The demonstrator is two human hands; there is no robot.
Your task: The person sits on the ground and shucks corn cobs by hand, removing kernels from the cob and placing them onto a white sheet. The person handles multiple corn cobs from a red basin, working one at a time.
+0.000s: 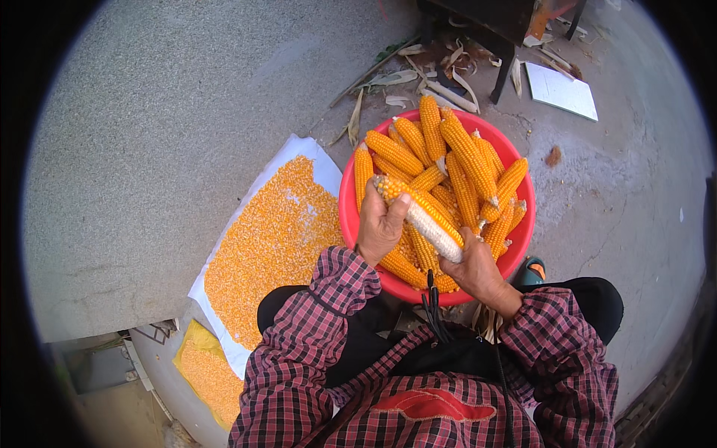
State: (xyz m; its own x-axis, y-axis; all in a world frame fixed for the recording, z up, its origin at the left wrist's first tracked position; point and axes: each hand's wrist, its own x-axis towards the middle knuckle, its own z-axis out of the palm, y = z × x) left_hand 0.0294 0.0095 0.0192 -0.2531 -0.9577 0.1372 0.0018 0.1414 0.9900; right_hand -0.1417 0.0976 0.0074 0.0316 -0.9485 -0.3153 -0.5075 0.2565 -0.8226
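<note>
Between my two hands I hold one partly shelled ear of corn (pixel 428 221), tilted over a red plastic basin (pixel 345 221). My left hand (pixel 381 221) grips its far upper end, with the thumb resting on the cob. Around the lower end closes my right hand (pixel 479 269). A wide strip of bare white cob shows along the ear's near side, while rows of yellow kernels stay on the other side. Beneath, the basin is heaped with whole yellow corn ears (pixel 465 157), and some loose kernels show among them.
Left of the basin, a white sheet (pixel 330 168) bears spread corn kernels (pixel 269 252). A yellow sack (pixel 193 333) with paler kernels lies nearer. Dry husks (pixel 397 78) and a dark-legged stand (pixel 504 73) are beyond the basin. A white board (pixel 562 91) lies at the far right.
</note>
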